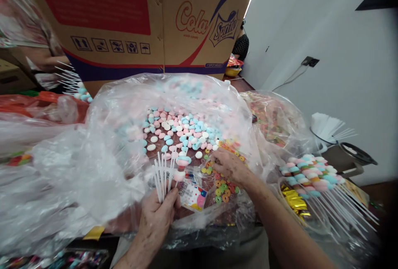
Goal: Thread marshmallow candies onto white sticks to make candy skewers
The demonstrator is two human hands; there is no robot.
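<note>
My left hand [160, 213] is closed around a bunch of thin white plastic sticks [162, 173] that point upward. Pink, blue and white marshmallows [183, 161] sit at the top of one stick in that hand. My right hand [228, 163] reaches down among colourful ring gummies [222, 190], its fingers bent together; whatever they pinch is hidden. Behind both hands, loose marshmallows [168, 140] in pink, blue and white lie spread in a large open clear plastic bag [108, 107]. A printed card with coloured dots [194, 196] lies between the hands.
A tall Cola and Sprite carton [124, 12] stands behind the bag. To the right, filled skewers [314, 173] lie beside gold twist ties [294, 202], with a jug [348, 157] and spare sticks [329, 128] behind. Another person [27, 24] is at the left.
</note>
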